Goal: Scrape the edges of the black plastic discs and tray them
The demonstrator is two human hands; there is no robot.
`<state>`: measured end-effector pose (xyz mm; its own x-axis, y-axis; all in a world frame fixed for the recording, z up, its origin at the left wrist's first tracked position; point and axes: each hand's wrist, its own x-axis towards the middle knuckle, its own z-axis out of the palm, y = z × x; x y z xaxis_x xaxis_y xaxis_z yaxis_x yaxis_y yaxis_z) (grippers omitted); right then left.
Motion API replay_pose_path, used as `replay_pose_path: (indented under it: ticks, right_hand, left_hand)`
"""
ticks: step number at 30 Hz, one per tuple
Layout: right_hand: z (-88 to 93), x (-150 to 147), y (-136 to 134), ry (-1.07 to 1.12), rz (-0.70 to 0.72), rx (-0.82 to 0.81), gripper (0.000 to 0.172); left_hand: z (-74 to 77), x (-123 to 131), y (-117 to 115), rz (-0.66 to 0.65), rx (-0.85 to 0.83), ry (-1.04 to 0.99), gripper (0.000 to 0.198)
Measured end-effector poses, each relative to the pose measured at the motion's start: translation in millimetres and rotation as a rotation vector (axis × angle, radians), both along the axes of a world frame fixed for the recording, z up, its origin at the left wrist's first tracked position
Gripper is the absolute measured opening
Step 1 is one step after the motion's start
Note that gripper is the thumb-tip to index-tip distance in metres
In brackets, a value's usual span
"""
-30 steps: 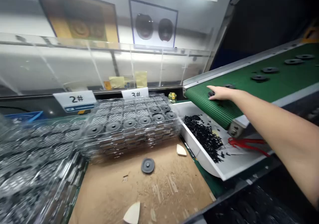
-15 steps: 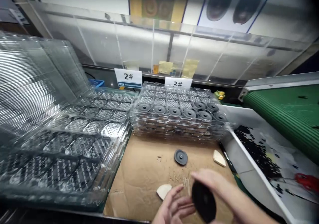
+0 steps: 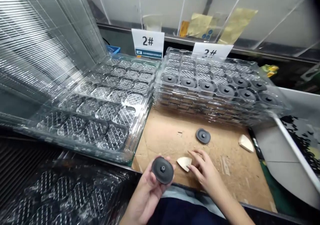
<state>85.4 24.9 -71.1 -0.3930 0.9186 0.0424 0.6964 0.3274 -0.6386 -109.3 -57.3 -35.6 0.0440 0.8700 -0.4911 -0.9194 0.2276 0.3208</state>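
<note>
Disc (image 3: 162, 170) gripped in left hand (image 3: 146, 195), right hand (image 3: 206, 175) apart beside wedge (image 3: 184, 163); tray (image 3: 190, 64) front row filled, back rows bare.

Factory packing station: stacked plastic trays (image 3: 200, 68)

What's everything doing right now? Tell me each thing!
Left hand, holding a dark disc up, palm underneath.
Right hand, fingers touching a cream wedge.
Second dark disc, lying flat on the cardboard.
Stacked plastic trays, front row holding discs.
</note>
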Motion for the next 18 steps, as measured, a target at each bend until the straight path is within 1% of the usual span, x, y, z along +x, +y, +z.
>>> replay_pose_path:
  ticks: [2, 4, 5, 7, 9, 10, 12, 14, 15, 16, 17, 18]
  right_hand:
    - [-19.9, -4.3, -4.7, 0.011, -0.003, 0.012, 0.029]
    - [-29.7, -9.5, -12.3, 0.041, 0.024, 0.020, 0.026]
    - [-29.9, -11.9, -14.6, 0.059, 0.050, 0.019, 0.025]
    - [-21.1, -16.3, -13.2, 0.096, 0.118, 0.008, 0.023]
    - [-1.1, -20.4, -4.7, 0.127, 0.167, -0.006, 0.020]
    - [12.2, -22.7, 0.2, 0.141, 0.172, -0.007, 0.019]
    - [42.6, -28.5, 6.4, 0.175, 0.138, 0.007, 0.021]
    - [72.2, -36.0, 3.6, 0.231, 0.111, 0.063, 0.028]
    - [84.9, -39.9, -0.9, 0.273, 0.127, 0.113, 0.030]
    - [95.4, -43.5, -6.2, 0.313, 0.174, 0.166, 0.029]
    - [103.7, -46.3, -11.5, 0.341, 0.231, 0.181, 0.028]
    - [109.8, -48.4, -15.8, 0.356, 0.297, 0.155, 0.025]
  left_hand:
    - [-0.6, -1.7, -0.4, 0.069, 0.001, 0.015, 0.045]
    - [-0.8, -1.7, -1.4, 0.094, 0.008, 0.026, 0.047]
    - [-0.4, -1.3, -1.9, 0.097, 0.015, 0.031, 0.047]
    - [1.9, 0.1, -2.6, 0.093, 0.020, 0.043, 0.048]
    - [5.8, 2.1, -1.8, 0.081, 0.020, 0.063, 0.049]
    - [8.3, 3.5, -0.6, 0.074, 0.017, 0.074, 0.049]
    - [13.8, 7.3, 2.6, 0.068, 0.013, 0.093, 0.049]
    - [19.4, 12.3, 5.8, 0.064, 0.015, 0.107, 0.053]
    - [22.1, 14.9, 6.9, 0.051, 0.017, 0.114, 0.055]
    - [24.4, 17.4, 7.6, 0.036, 0.016, 0.123, 0.055]
    - [26.5, 19.8, 7.8, 0.021, 0.010, 0.138, 0.054]
    - [28.2, 22.2, 7.9, 0.014, 0.000, 0.158, 0.052]
